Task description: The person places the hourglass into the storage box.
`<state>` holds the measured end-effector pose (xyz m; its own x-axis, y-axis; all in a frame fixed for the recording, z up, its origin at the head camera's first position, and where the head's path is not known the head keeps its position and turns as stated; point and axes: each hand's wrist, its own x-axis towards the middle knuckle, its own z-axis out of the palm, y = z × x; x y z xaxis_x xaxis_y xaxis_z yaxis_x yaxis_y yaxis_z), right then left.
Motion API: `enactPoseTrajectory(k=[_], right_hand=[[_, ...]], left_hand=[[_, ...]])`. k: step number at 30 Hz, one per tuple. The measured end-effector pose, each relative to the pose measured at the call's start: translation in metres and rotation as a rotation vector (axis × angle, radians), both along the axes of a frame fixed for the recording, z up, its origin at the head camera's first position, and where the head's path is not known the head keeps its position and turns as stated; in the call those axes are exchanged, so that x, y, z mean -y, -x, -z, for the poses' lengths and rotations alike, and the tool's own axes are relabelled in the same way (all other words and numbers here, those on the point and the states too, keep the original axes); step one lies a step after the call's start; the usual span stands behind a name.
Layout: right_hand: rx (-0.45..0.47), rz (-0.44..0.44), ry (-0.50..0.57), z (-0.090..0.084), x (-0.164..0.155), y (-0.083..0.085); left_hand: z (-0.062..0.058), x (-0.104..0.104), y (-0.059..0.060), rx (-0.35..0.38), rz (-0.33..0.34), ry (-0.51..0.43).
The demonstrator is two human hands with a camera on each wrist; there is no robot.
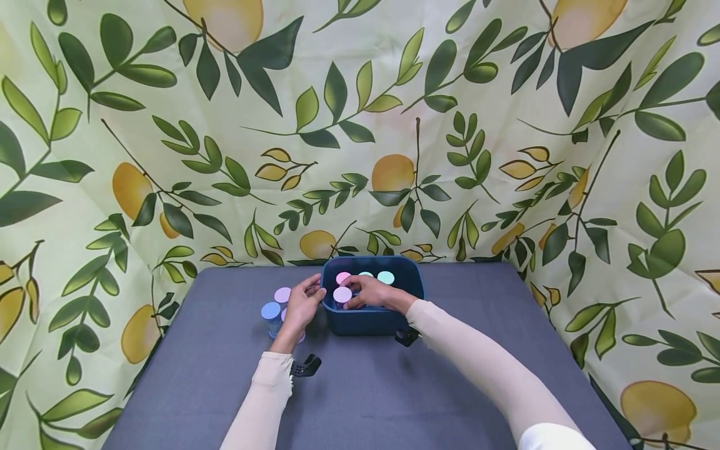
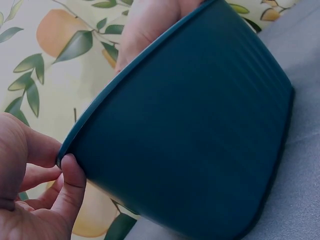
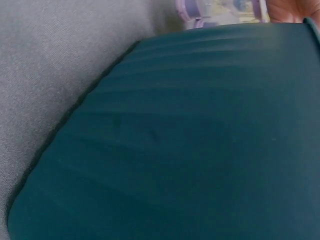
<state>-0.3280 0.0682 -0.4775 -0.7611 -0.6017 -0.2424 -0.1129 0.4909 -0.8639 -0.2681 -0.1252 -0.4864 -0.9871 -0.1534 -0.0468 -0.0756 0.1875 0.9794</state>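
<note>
A dark teal bin (image 1: 365, 324) stands on the table's far side. My left hand (image 1: 304, 305) pinches its left rim, thumb and fingertips on either side of the edge in the left wrist view (image 2: 37, 185). Inside the bin, my right hand (image 1: 371, 291) grips a small jar with a lilac lid (image 1: 342, 295) near the front left corner. Behind it are a pink lid (image 1: 343, 277) and mint lids (image 1: 385, 278). From the right wrist camera, the bin wall (image 3: 175, 140) hides the right hand.
Left of the bin, partly behind my left hand, several lidded jars stand together, one with a blue lid (image 1: 271, 310) and one with a lilac lid (image 1: 282, 295). A grey cloth (image 1: 360, 400) covers the table. Leaf-and-lemon fabric (image 1: 337, 162) hangs behind and at both sides.
</note>
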Motion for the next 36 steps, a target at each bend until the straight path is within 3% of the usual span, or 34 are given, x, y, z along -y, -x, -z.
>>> enactPoseTrajectory(k=[18,36], right_hand=[[-0.048,-0.113,-0.140,0.0066,0.0089,0.0031],[-0.035,-0.116,-0.197,0.0002,0.0077,0.0035]], left_hand=[[0.0006,0.0005,-0.0015,-0.015,0.003,-0.004],[-0.0006,-0.0001,-0.0016,-0.006,-0.004,0.004]])
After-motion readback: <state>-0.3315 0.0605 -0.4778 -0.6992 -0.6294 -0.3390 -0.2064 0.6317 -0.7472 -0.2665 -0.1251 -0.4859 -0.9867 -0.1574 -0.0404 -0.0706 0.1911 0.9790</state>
